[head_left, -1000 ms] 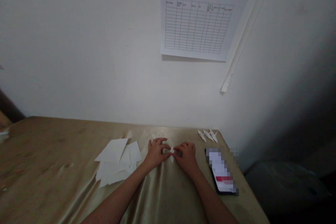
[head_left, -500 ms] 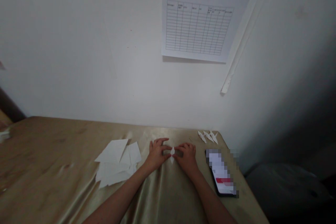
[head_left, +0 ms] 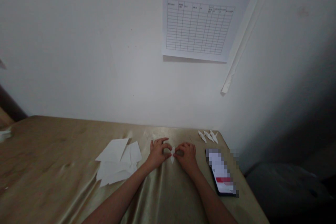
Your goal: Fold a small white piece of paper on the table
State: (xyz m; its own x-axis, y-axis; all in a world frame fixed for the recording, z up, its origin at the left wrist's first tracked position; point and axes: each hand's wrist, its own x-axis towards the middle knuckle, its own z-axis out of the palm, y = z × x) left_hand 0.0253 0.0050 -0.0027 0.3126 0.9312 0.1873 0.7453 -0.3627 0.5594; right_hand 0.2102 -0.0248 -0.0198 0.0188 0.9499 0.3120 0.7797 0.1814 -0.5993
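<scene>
A small folded piece of white paper (head_left: pixel 172 158), narrow and pointed at both ends, is held between my two hands near the middle of the table. My left hand (head_left: pixel 158 153) pinches its left edge with thumb and forefinger, the other fingers loosely raised. From the right, my right hand (head_left: pixel 187 154) grips the opposite edge between thumb and curled fingers. The fingertips cover part of the folds. Left of my left forearm lies a loose pile of white paper sheets (head_left: pixel 115 171).
Several small folded paper pieces (head_left: pixel 208 136) lie at the table's back right corner. A phone (head_left: pixel 221 176) with a lit, blurred screen rests by the right edge. A gold cloth (head_left: pixel 65 147) covers the table. A printed table sheet (head_left: pixel 196 28) hangs on the wall behind.
Both hands stay at nearly the same spot with the folded paper. The left forefinger is a little more bent; the view has shifted slightly.
</scene>
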